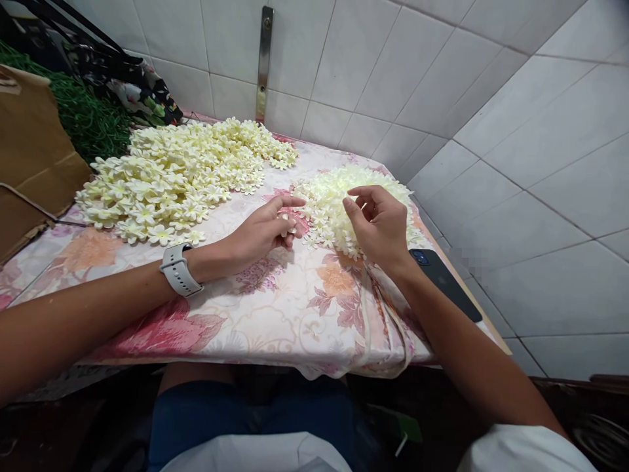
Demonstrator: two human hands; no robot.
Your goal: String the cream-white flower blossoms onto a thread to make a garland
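My left hand [265,233] is above the middle of the table, its thumb and curled fingers closed on a small white artificial flower [289,226], while the index finger points right. My right hand [378,219] hovers in front of the right flower pile [324,210], fingers curled and thumb tip close to the index fingertip. Anything in that pinch is too small to make out. A larger pile of cream-white flowers with yellow centres [171,177] lies to the left, beyond my left hand.
A floral tablecloth [285,314] covers the table. Beside my right forearm lies a dark phone [447,285]. Pale ribbons [366,321] trail over the front edge. At left are a brown cardboard box [39,157], green stringy material [88,118] and a floral bag [142,92]. Tiled walls [314,59] enclose the back and right.
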